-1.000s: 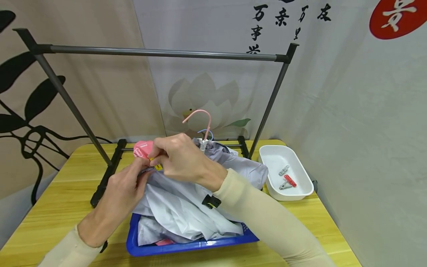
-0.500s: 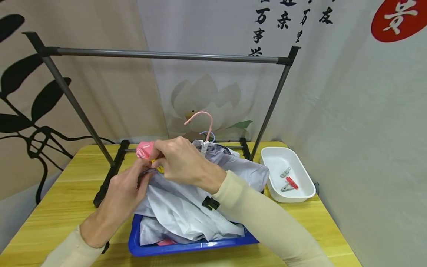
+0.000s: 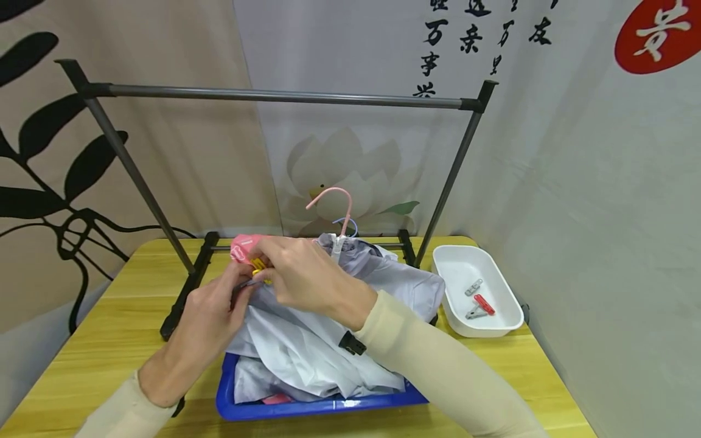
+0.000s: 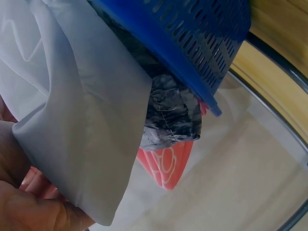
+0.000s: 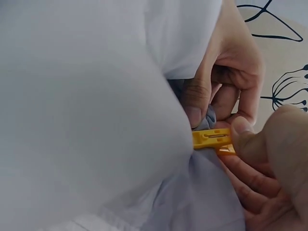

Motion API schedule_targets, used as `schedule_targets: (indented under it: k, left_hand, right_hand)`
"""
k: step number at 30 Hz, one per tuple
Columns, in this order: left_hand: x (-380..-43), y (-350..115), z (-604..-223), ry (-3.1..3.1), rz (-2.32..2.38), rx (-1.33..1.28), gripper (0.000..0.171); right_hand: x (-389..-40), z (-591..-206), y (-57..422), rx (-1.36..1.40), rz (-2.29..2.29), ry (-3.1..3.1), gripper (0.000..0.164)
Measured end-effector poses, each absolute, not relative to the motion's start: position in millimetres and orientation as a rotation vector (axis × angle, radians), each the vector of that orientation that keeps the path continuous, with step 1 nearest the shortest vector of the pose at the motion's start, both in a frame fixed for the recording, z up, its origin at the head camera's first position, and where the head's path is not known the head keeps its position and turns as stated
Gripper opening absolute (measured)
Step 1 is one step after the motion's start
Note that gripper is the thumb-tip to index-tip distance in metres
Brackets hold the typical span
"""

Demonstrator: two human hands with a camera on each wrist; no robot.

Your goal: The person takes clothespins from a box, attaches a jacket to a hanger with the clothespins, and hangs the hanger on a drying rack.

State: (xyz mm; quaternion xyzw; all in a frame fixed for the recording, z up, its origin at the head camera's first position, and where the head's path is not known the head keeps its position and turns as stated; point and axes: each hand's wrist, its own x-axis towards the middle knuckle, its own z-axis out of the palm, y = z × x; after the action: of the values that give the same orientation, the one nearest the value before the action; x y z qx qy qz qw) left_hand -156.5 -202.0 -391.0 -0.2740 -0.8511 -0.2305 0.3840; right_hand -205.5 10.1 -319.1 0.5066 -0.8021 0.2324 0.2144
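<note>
A light grey garment (image 3: 306,334) is heaped over a blue basket (image 3: 323,409). My left hand (image 3: 208,313) grips its upper left edge, thumb and fingers on the cloth. Right beside it, my right hand (image 3: 309,277) pinches a yellow clothespin (image 5: 211,138) between thumb and fingers. In the right wrist view, the clothespin's front end lies against the gathered fabric by the left thumb. A pink hanger hook (image 3: 348,210) rises from the garment's collar, with a clear clip (image 3: 338,248) below. Pink printed cloth (image 3: 244,246) shows behind my hands.
A dark metal rack (image 3: 285,95) stands across the back of the wooden table (image 3: 131,304). At right, a white tray (image 3: 512,304) contains a red clothespin (image 3: 484,305) and grey ones. A blue hook (image 3: 353,226) shows behind the pink one.
The head view has shifted slightly, so the scene sits lower and farther right. My right fingers have moved a little on the yellow clothespin, and more of it shows. The left hand keeps its grip.
</note>
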Motion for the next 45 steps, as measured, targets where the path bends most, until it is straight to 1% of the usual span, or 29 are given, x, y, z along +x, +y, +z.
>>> schedule_targets:
  k: [13,27,36,45]
  left_hand:
    - [-157,-201,-391,-2.177,-0.576,-0.697,0.045]
    - [-155,-201,-390,-2.202,-0.585,-0.687,0.05]
    - [-157,-202,-392,-2.188,-0.576,-0.687,0.048]
    - [-156,-201,-393,-2.188,-0.58,-0.683,0.049]
  right_hand:
    - [-204,-322,14,1.403,0.626,-2.199,0.024]
    - [-201,-318,16,1.404,0.649,-2.211,0.03]
    - [-196,-313,22,1.41,0.672,-2.189,0.032]
    - [-189,-311,36,1.381,0.66,-2.193,0.029]
